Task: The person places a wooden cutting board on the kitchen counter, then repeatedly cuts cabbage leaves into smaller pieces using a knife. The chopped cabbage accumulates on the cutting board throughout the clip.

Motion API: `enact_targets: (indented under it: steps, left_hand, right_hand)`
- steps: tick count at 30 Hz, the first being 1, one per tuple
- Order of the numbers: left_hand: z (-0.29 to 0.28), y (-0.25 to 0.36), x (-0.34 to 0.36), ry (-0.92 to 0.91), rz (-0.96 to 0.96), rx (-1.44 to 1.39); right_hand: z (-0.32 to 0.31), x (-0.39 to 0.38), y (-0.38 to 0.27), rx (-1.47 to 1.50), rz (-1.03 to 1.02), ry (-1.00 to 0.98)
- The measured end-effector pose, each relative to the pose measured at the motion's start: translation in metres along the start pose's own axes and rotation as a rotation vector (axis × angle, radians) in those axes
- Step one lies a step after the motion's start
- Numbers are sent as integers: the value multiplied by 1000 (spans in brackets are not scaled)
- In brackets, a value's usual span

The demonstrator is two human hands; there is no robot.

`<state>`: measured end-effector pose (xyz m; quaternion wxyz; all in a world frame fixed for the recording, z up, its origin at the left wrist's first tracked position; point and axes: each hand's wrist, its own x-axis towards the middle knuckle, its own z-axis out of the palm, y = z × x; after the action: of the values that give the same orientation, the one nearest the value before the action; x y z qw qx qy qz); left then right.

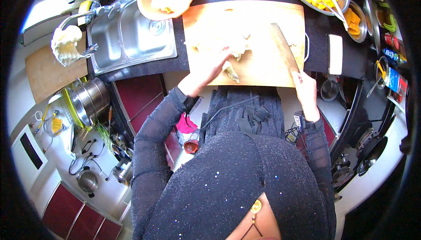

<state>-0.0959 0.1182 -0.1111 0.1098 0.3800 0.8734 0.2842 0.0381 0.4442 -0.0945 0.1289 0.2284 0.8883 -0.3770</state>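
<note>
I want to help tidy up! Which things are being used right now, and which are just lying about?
Being used, it seems:
knife, held in the right hand
cutting board
pale vegetable pieces, near the left hand

Probably just lying about:
big steel pot
metal strainer
bright pink thing down below

The wearer's black top (pixel 210 183) has a finely textured surface scattered with small bright specks. The left sleeve (pixel 153 134) and right sleeve (pixel 319 154) are of thin, partly sheer black fabric. A round gold-coloured pendant (pixel 256 206) hangs at the open neckline on a dark cord (pixel 248 231). A dark lower garment (pixel 221 102) falls in lengthwise folds, crossed by a thin grey cable (pixel 224 109). The left hand (pixel 208 71) and right hand (pixel 305 90) are bare; beside the right wrist sits a small black box (pixel 299 120) with white markings.
</note>
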Motion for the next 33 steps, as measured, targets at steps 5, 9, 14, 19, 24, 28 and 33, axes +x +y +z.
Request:
enact_targets:
  steps: [5, 9, 14, 19, 24, 28, 33]
  left_hand:
    - [-15, -10, 49, 100, 154, 492]
    - [-25, 1, 57, 20, 97, 479]
    - [-39, 11, 62, 138, 33, 104]
    - [-50, 38, 81, 309, -108, -275]
    - [-24, 59, 102, 129, 214, -132]
    - [27, 67, 105, -223, -194, -381]
    - [62, 61, 110, -410, -237, -690]
  right_hand:
    - [2, -7, -1, 9, 5, -4]
    - [4, -14, -1, 54, -3, 46]
    - [1, -17, 3, 57, 41, 32]
    - [5, -15, 11, 110, -5, 40]
    - [10, -12, 18, 139, 13, -21]
    - [5, -8, 20, 147, 69, -6]
    - [-9, -5, 21, 95, 75, -14]
